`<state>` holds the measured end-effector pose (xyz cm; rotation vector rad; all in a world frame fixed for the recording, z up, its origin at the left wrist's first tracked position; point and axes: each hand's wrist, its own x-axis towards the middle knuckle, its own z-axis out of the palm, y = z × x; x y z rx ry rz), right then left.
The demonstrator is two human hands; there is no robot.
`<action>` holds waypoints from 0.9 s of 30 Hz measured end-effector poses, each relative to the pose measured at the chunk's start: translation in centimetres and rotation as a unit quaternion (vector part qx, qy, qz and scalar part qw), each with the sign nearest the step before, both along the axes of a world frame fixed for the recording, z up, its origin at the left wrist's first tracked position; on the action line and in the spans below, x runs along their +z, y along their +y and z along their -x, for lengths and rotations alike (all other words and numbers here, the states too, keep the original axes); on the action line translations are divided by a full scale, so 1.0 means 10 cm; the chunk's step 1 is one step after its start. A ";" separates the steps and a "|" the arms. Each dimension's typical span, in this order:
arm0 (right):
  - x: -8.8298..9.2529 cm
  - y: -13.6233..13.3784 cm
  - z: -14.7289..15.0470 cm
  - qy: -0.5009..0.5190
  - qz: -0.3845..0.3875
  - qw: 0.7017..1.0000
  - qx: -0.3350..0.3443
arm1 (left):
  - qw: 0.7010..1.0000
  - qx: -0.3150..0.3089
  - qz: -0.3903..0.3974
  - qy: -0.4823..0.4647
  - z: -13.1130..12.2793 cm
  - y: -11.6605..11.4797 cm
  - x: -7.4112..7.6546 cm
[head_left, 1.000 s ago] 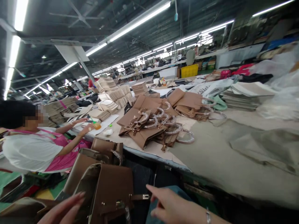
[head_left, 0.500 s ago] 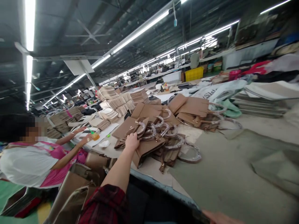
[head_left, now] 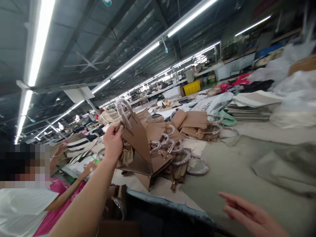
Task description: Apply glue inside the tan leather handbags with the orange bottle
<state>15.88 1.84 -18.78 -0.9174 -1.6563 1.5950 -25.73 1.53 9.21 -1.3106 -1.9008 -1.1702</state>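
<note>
My left hand (head_left: pixel 113 142) pinches the upper edge of a brown handbag (head_left: pixel 137 135) and holds it up, tilted, at the left of a heap. The bag's handle (head_left: pixel 123 110) is wrapped in clear plastic and points upward. Beside and under it lie several similar brown handbags (head_left: pixel 161 161), their wrapped handles sticking out to the right. My right hand (head_left: pixel 247 210) is over the table (head_left: pixel 217 174) at the lower right, fingers stretched out, with nothing in it.
At the left, a person in a white shirt (head_left: pixel 24 207) works at the same table. More brown bags (head_left: pixel 194 121) lie behind the heap. Stacked flat panels (head_left: pixel 249 107) stand at the back right, near plastic sheeting (head_left: pixel 293 98). A dark cloth (head_left: pixel 286 164) covers the right side.
My left hand has lifted a handbag from the heap's left side, raising and tilting it. My right hand has come further into view. The view has shifted somewhat.
</note>
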 end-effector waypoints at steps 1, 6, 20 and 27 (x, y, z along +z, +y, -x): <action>0.15 0.00 0.01 0.030 0.027 0.999 -0.027 | 0.999 -0.042 -0.022 0.021 -0.19 -0.06 0.05; 0.88 -0.05 -0.11 0.212 0.130 0.966 -0.068 | 0.907 -0.329 0.023 0.262 -1.23 -0.21 -0.36; 0.98 -0.21 -1.48 0.001 0.102 0.975 -0.200 | 0.633 -0.575 0.155 0.493 -2.80 -0.39 -1.53; 0.56 -0.13 -1.68 -0.268 -0.025 0.942 -0.200 | 0.698 -0.539 0.274 0.384 -2.52 -0.43 -1.98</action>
